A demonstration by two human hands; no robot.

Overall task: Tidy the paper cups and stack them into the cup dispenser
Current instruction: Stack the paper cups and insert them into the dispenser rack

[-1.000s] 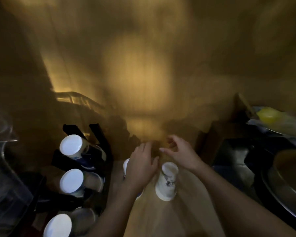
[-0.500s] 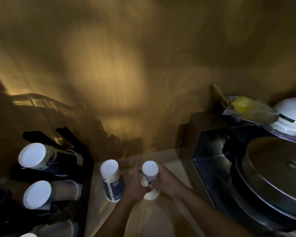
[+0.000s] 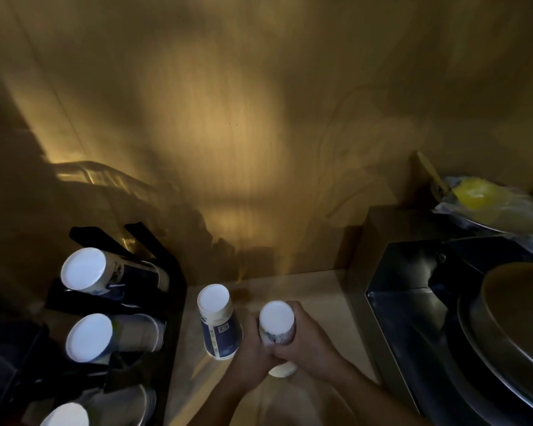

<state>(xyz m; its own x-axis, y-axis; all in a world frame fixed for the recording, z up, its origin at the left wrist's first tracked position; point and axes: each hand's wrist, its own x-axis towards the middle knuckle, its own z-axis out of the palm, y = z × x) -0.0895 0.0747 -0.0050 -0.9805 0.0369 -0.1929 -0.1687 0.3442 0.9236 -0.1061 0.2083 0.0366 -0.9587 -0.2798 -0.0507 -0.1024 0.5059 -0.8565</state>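
Observation:
A white paper cup (image 3: 276,321) stands upside down on the pale counter (image 3: 320,290), gripped from both sides by my left hand (image 3: 253,348) and my right hand (image 3: 308,342). Just to its left a blue-and-white paper cup (image 3: 217,321) stands upside down, untouched. The black cup dispenser (image 3: 166,272) at the left holds three stacks of cups lying bottom-out: the top stack (image 3: 86,270), the middle stack (image 3: 90,338) and the lowest stack (image 3: 65,415), cut off by the frame edge.
A dark steel unit (image 3: 397,287) borders the counter on the right, with a large round metal lid (image 3: 517,327) on it. Behind it sits a dish with something yellow under plastic wrap (image 3: 480,198). A wooden wall (image 3: 228,118) closes the back. The light is dim.
A second ago both hands hovered open above the cups. They have since closed around the white cup. The camera view has shifted right and steadied.

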